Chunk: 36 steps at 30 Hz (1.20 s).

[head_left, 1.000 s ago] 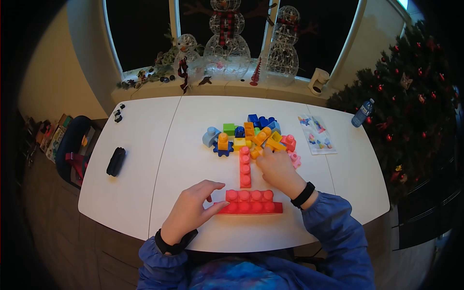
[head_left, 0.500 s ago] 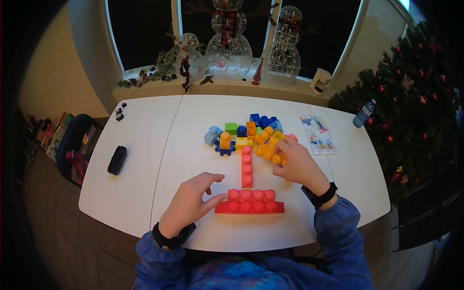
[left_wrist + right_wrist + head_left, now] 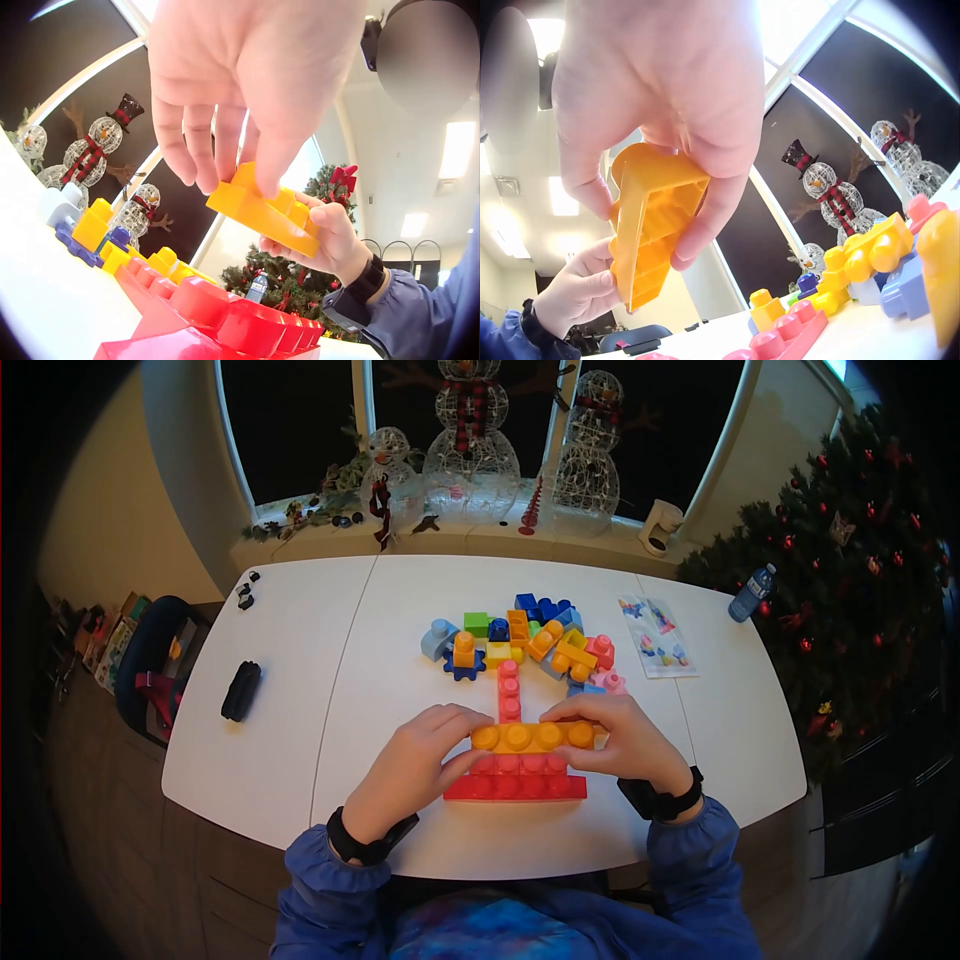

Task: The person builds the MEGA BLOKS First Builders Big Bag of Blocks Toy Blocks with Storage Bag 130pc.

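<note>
Both hands hold a long orange-yellow building brick with a row of round studs. My left hand pinches its left end between thumb and fingers, and my right hand grips the other end. In the right wrist view the hollow, ribbed underside of the brick shows. It is held raised and tilted over a red brick topped by a shorter light-red row of studs. Behind it, a long pink brick lies on the table, its near end hidden.
Loose bricks in blue, green, yellow and pink, such as a light blue brick, form a pile at the table's middle. A picture sheet and a water bottle are at right. A black case lies left.
My right hand has picked the orange-yellow brick from the pile and brought it toward me, over the red bricks. My left hand has moved slightly right and up and taken hold of its other end.
</note>
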Tool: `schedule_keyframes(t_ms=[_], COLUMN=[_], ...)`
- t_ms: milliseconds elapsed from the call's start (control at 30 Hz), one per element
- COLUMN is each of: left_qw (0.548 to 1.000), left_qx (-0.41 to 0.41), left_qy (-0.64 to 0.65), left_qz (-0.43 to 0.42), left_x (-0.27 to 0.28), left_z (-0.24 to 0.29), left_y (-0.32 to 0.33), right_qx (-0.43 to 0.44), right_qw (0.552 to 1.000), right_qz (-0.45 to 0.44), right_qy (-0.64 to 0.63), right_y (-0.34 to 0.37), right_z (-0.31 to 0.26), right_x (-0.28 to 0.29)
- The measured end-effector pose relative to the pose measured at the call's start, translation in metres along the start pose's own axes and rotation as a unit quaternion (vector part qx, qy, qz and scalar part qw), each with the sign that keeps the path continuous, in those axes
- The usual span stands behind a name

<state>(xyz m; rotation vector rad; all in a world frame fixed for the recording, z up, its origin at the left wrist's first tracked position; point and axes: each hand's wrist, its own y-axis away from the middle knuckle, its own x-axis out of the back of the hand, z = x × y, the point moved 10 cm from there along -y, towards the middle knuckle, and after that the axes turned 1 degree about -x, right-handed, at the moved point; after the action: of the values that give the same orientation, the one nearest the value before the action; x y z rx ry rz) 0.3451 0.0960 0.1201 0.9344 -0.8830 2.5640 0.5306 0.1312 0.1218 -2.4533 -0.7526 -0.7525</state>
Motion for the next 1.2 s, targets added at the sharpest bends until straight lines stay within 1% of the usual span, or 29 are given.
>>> schedule_keyframes(t_ms=[100,200,400,500,700,1100,1200], left_qw=[1.0,0.999,0.999,0.998,0.998,0.998,0.994], left_qx=[0.011,0.009,0.003,0.007,0.008,0.003,0.007], left_qy=[0.002,-0.002,-0.012,-0.027,-0.034,-0.021,-0.012], left_qz=[-0.017,-0.035,-0.045,-0.053,-0.061,-0.066,-0.111], left_x=[-0.002,-0.006,-0.02,-0.025,-0.029,-0.034,-0.035], left_z=[-0.003,-0.003,-0.014,-0.016,-0.019,-0.023,-0.028], left_y=[0.005,0.008,0.011,0.012,0.012,0.014,0.009], right_qx=[-0.045,-0.057,-0.066,-0.075,-0.061,-0.062,-0.063], right_qw=[0.998,0.997,0.995,0.993,0.995,0.994,0.995], right_qz=[0.006,0.013,0.019,0.008,0.011,0.001,-0.004], right_qy=[0.031,0.05,0.078,0.088,0.084,0.09,0.078], right_y=[0.013,0.026,0.036,0.038,0.039,0.039,0.039], right_z=[0.008,0.016,0.022,0.03,0.034,0.036,0.038], right_x=[0.002,0.0,-0.009,-0.015,-0.02,-0.023,-0.024])
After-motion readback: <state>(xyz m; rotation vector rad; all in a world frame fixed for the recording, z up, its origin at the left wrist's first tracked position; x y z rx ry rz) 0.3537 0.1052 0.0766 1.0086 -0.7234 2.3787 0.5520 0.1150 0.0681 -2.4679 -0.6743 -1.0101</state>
